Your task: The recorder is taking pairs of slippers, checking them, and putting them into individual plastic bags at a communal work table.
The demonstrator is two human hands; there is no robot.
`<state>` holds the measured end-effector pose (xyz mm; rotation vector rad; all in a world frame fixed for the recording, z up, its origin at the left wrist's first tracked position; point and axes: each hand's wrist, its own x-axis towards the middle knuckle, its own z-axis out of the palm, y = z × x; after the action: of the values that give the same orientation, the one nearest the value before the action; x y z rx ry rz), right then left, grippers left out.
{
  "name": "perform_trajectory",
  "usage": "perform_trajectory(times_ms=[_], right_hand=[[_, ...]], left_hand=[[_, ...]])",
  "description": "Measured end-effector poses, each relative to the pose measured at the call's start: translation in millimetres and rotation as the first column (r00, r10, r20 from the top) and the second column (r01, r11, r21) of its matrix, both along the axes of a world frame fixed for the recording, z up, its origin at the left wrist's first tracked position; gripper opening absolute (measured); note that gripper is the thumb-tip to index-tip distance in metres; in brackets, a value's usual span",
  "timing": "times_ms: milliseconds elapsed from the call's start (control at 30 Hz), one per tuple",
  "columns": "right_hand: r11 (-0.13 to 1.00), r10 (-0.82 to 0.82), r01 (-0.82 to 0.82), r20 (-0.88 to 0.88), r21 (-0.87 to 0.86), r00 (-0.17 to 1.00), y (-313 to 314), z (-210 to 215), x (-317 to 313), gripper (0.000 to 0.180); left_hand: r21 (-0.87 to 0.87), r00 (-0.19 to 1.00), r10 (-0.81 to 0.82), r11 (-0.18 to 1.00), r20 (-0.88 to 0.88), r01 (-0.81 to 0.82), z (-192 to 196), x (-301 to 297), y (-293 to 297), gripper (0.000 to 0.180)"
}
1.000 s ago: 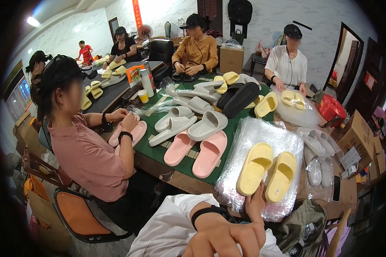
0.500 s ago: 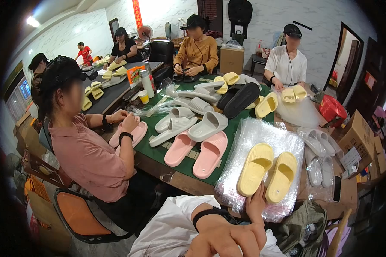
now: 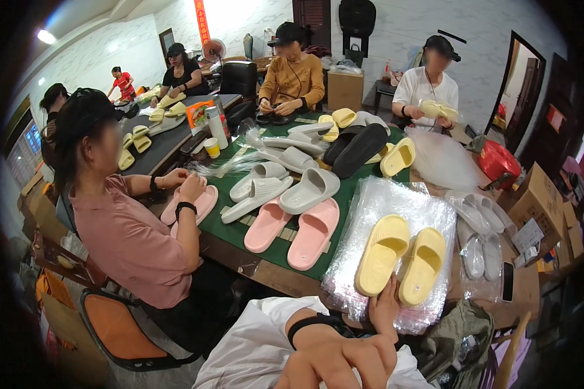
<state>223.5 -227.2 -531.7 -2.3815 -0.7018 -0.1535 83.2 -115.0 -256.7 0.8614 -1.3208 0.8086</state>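
Slippers (image 3: 382,255), a yellow pair, lie side by side on a stack of clear plastic bags (image 3: 428,207). On my feed the right hand (image 3: 384,308) rests on the bags by their heel ends, fingers extended and loosely together, gripping nothing I can see. The left hand (image 3: 337,360) shows in front of the right wrist, fingers bent; the lower border cuts it off, so I cannot tell whether it holds anything. Pink slippers (image 3: 313,236) lie to the left.
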Motion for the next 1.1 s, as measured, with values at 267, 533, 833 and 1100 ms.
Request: perform_trajectory(times_ms=[267, 533, 833, 1100], right_hand=[[0.986, 0.165, -0.164, 0.079, -0.014, 0.983, -1, 9, 7, 0.059], [0.857, 0.179, -0.012, -0.276, 0.515, 0.944, -15, 12, 9, 0.042], [0.927, 0.109, 0.111, -0.538, 0.359, 0.836, -67, 57, 41, 0.02], [0.991, 0.134, -0.132, -0.357, 0.03, 0.925, -56, 76, 111, 0.047]], left_hand=[[0.42, 0.796, 0.594, 0.756, -0.115, -0.503, -52, 40, 16, 0.024], [0.936, 0.238, 0.954, -0.096, 0.183, -0.338, -192, 88, 40, 0.025], [0.858, 0.192, 0.979, 0.037, 0.073, -0.513, -248, 93, 31, 0.034], [0.855, 0.142, 0.971, -0.094, 0.192, -0.51, -265, 97, 25, 0.032]])
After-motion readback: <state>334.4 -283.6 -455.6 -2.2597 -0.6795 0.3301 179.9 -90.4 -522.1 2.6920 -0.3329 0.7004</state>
